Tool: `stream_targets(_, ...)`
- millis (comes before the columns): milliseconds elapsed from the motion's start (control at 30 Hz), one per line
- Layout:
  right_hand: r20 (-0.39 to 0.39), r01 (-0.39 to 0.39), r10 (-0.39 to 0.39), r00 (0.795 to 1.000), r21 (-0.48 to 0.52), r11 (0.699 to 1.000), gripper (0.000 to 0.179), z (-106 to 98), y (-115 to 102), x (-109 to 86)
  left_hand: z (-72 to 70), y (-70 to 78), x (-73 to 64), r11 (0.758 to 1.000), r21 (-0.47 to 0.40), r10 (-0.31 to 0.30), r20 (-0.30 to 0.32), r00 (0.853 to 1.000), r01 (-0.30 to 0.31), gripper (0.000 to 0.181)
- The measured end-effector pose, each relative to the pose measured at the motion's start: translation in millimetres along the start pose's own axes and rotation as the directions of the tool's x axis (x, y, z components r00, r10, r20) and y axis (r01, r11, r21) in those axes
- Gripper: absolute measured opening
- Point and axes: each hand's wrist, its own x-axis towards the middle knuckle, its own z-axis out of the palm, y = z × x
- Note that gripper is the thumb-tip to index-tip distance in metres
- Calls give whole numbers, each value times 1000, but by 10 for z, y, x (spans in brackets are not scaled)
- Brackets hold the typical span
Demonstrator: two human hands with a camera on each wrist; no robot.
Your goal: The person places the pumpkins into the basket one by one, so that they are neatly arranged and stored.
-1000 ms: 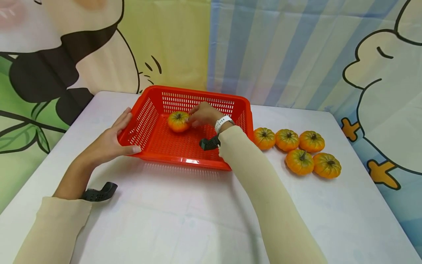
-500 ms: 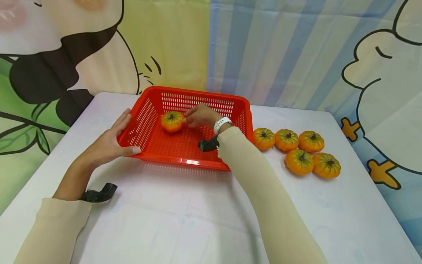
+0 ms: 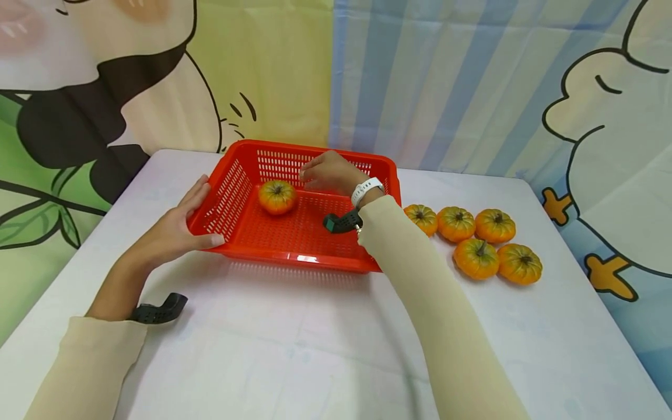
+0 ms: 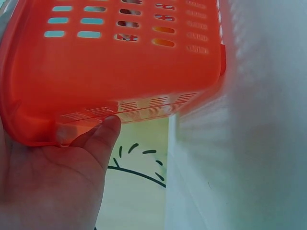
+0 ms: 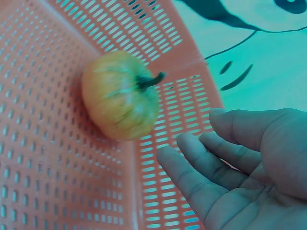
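A red plastic basket (image 3: 294, 256) with slotted walls stands on the table, and one small orange-green pumpkin (image 3: 277, 197) sits inside toward its left. My left hand (image 3: 170, 230) holds the basket's left end, thumb at the front corner and fingers along the side. In the left wrist view a fingertip lies against the outer wall under the rim. My right hand (image 3: 333, 173) is over the back of the basket, apart from the pumpkin. The right wrist view shows its fingers (image 5: 192, 179) loosely bent with nothing between them, and the pumpkin's stem (image 5: 152, 80) pointing toward the end wall.
Several more pumpkins (image 3: 476, 258) lie grouped on the white table (image 3: 294, 344), right of the basket. The nearest one is close to the basket's right wall, partly behind my right sleeve (image 3: 420, 291). A cartoon-printed curtain (image 3: 420, 76) hangs behind the table.
The pumpkin has shifted a little left inside the basket. My right hand has let go of it and drawn up and to the right. My left hand has stayed at the basket's left end.
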Motion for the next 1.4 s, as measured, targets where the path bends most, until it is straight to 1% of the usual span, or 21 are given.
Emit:
stream_targets(67, 9, 3, -3, 1000, 9, 1000, 39, -37, -35, -26, -3, 0, 1, 1000, -2, 0, 4, 1000, 0, 109)
stream_targets(133, 22, 7, -8, 1000, 38, 999, 42, -69, -65, -52, -8, 2, -2, 1000, -8, -2, 7, 1000, 2, 107)
stream_targets(233, 35, 32, -35, 999, 81, 996, 42, -113, -94, -99, -8, 4, -7, 1000, -9, -3, 2, 1000, 3, 107)
stream_targets(367, 28, 75, -80, 996, 137, 988, 39, -168, -119, -181, 0, 4, -2, 1000, -12, 4, 2, 1000, -4, 107)
stream_targets(467, 14, 89, -93, 996, 176, 980, 39, -218, -129, -243, 3, 10, -2, 1000, -13, 2, 3, 1000, -2, 107)
stream_targets(567, 5, 113, -115, 993, 168, 979, 39, -275, -135, -315, 4, 11, -3, 1000, -13, -2, -1, 1000, 2, 107)
stream_targets(733, -9, 156, -156, 988, 114, 981, 39, -382, -142, -448, 8, 5, 1, 1000, -15, 3, -5, 1000, -3, 107)
stream_targets(1033, -28, 167, -165, 986, 177, 970, 39, -575, -148, -645, 5, -2, 9, 1000, -13, 2, -1, 1000, -2, 106)
stream_targets(1200, -57, 183, -175, 983, 170, 968, 39, -711, -168, -765, 9, -15, 25, 1000, -13, -5, -6, 1000, 4, 106)
stream_targets(1400, -87, 205, -196, 977, 119, 972, 39, -814, -140, -886, 7, -12, 27, 1000, 1, -4, -5, 1000, 4, 106)
